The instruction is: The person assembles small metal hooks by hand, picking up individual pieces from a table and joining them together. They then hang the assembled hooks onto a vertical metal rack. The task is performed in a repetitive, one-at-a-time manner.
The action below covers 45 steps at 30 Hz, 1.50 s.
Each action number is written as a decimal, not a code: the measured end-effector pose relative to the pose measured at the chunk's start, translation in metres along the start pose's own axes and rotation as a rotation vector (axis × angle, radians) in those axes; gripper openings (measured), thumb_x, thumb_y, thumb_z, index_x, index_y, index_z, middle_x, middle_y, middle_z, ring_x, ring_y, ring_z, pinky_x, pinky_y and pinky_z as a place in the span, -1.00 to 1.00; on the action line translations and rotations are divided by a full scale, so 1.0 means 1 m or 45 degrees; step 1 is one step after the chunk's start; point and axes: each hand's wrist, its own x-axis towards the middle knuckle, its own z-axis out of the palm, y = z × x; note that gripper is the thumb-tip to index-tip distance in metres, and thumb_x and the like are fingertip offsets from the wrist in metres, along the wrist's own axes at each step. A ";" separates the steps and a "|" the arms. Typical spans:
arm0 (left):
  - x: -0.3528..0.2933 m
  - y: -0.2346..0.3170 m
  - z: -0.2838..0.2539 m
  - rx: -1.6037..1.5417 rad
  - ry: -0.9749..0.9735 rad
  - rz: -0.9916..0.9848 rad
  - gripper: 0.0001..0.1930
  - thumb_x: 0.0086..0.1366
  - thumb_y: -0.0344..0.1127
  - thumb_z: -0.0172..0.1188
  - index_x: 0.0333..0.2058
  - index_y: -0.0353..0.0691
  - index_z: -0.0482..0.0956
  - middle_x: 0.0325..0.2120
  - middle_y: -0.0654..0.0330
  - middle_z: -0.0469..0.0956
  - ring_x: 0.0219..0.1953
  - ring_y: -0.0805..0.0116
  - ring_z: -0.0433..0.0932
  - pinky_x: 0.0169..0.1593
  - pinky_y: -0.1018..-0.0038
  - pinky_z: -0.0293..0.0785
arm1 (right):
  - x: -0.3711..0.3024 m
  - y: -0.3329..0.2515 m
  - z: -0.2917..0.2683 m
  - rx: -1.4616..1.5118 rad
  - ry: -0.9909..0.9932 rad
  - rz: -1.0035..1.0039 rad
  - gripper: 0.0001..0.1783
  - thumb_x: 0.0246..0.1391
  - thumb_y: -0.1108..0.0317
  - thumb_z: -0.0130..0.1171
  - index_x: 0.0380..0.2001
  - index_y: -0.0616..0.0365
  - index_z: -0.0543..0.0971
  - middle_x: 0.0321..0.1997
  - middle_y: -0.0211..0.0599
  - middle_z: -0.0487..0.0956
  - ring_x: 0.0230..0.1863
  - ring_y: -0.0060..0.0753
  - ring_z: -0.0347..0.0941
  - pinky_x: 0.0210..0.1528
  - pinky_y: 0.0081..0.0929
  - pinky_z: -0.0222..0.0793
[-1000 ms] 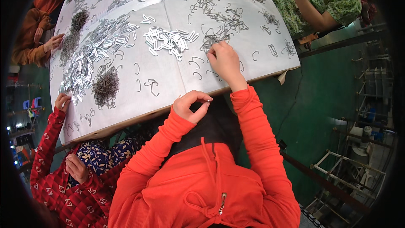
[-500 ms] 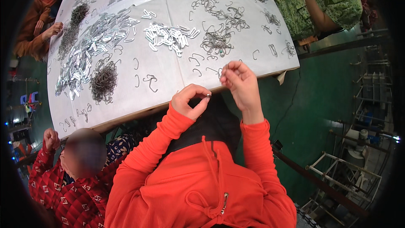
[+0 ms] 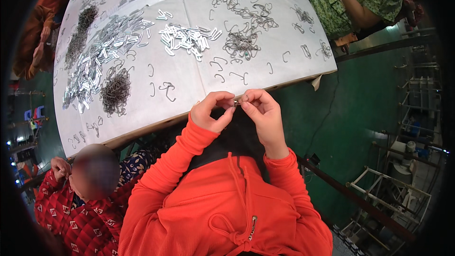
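Just off the table's near edge, my left hand [image 3: 213,112] pinches a small shiny metal piece [image 3: 236,103] between thumb and forefinger. My right hand [image 3: 263,114] is closed in a pinch right beside it, its fingertips meeting the piece. What the right fingertips hold is too small to make out. Beyond my hands, loose bent wire hooks [image 3: 219,78] lie on the white-covered table [image 3: 185,90]. Further back are a tangled heap of wire hooks [image 3: 241,45] and a pile of short shiny metal strips [image 3: 187,39].
A dense dark wire heap [image 3: 115,92] and a long spread of shiny strips [image 3: 97,61] cover the table's left. A person in red [image 3: 80,208] sits close on my left. Others are at the far left and in green [image 3: 353,4] at the far right. Metal racks [image 3: 388,194] stand on the right.
My right hand has come down and left from over the table edge to meet my left hand at the small metal piece. The far-left person's hand has drawn back from the table edge.
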 end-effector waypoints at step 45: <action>0.037 -0.008 -0.017 -0.462 -0.017 -0.430 -0.89 0.19 -0.47 0.19 -0.31 -0.34 0.54 -0.43 0.28 0.55 -0.40 0.59 0.51 -0.31 0.66 0.44 | 0.001 0.017 0.005 -0.685 0.192 -0.597 -0.86 -0.09 0.63 0.21 -0.40 0.24 0.51 -0.34 -0.26 0.48 -0.29 -0.40 0.45 -0.24 -0.54 0.37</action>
